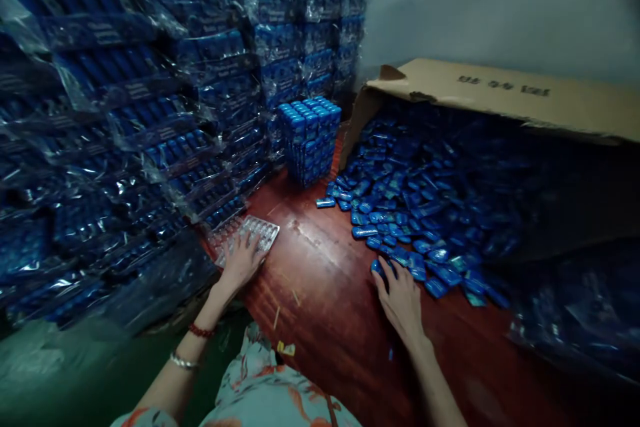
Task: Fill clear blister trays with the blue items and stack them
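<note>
My left hand (243,261) lies with its fingers spread on a clear plastic tray (267,230) with rows of moulded pockets, at the left side of the red tabletop (305,260). At the near edge of a loose heap of small blue containers (415,193), my right hand (401,297) has its thumb and fingers curled round one small blue container (377,267). Their exact kind is too small to make out. The heap spills out of an open cardboard box (500,90) lying on its side.
Film-wrapped packs of blue containers (200,73) are stacked high along the left. A neat block of blue containers (313,137) stands at the back of the table. Wrapped plastic (580,307) lies at the right. A yellow scrap (286,348) sits near the front edge.
</note>
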Available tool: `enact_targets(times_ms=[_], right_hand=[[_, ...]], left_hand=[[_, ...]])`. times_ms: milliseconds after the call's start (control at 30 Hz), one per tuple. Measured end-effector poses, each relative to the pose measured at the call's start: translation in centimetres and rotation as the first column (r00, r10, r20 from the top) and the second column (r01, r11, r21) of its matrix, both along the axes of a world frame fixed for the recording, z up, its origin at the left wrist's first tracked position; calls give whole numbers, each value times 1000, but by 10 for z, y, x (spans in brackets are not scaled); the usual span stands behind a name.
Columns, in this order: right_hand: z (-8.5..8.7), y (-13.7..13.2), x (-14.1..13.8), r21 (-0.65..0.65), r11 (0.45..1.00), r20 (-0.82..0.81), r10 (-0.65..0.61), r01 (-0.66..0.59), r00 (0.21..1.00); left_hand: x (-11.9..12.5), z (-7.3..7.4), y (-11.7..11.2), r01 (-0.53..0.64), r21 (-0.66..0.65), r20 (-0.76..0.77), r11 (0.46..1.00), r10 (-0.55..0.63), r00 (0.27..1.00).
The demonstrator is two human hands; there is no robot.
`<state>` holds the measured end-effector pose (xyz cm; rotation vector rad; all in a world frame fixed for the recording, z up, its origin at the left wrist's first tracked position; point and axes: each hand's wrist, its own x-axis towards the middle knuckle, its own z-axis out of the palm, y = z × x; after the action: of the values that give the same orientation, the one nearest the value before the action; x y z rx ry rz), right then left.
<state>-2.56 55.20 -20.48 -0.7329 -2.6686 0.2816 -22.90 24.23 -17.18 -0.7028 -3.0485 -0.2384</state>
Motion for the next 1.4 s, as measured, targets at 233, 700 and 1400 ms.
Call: enact_targets(times_ms=[233,700,1400], right_hand=[[32,27,-65,97,986,-63,-127,132,990],[10,-1,-52,52,981,239,170,-188,956],[4,-34,55,-43,985,204,-153,165,967]], left_hand=[[30,-19,6,67,39,-34,997,-65,997],[80,-12,40,640,44,57,767,-641,765],[44,-16,184,630,466,8,622,-715,699]])
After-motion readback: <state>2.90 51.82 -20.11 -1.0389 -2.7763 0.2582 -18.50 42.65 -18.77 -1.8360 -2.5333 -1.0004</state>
